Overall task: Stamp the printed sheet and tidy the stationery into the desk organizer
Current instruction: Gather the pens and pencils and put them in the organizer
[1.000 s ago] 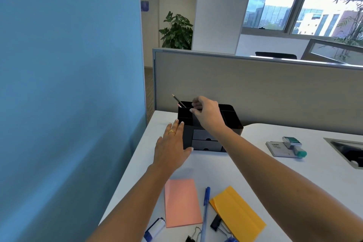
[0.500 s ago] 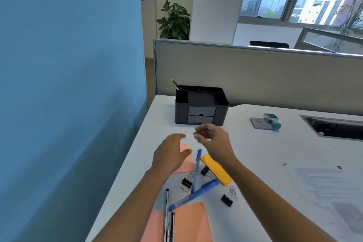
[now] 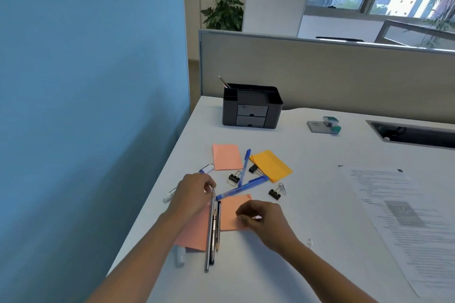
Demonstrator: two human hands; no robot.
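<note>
1. Both hands have dropped nearer you. Your left hand (image 3: 194, 194) now has its grip pinching the far end of the long grey metal ruler (image 3: 210, 233). Your right hand (image 3: 264, 219) curls over the salmon paper square (image 3: 231, 214); I cannot tell what its grip holds.
2. The black plastic desk organizer (image 3: 252, 108) stands far back on the white tabletop (image 3: 307, 155), and the printed sheet (image 3: 406, 229) lies to your right.
3. A blue marker (image 3: 242, 188) lies across just beyond the ruler's end.

Black desk organizer (image 3: 252, 108) at the far left of the white worktop (image 3: 246, 278), one pencil (image 3: 223, 81) leaning out of its back-left slot; stamp (image 3: 331, 124) to the organizer's right, printed sheet (image 3: 398, 216) further right and nearer. In front of the organizer, scattered: pink notes (image 3: 226, 156), blue pen (image 3: 245, 167), yellow notes (image 3: 270, 165), blue marker (image 3: 241, 188), binder clips (image 3: 234, 178). Nearer again, left hand (image 3: 193, 194) curled at the far end of a metal ruler (image 3: 210, 229), right hand (image 3: 261, 216) curled over a second pink note (image 3: 234, 214); grip of either unclear.
</note>
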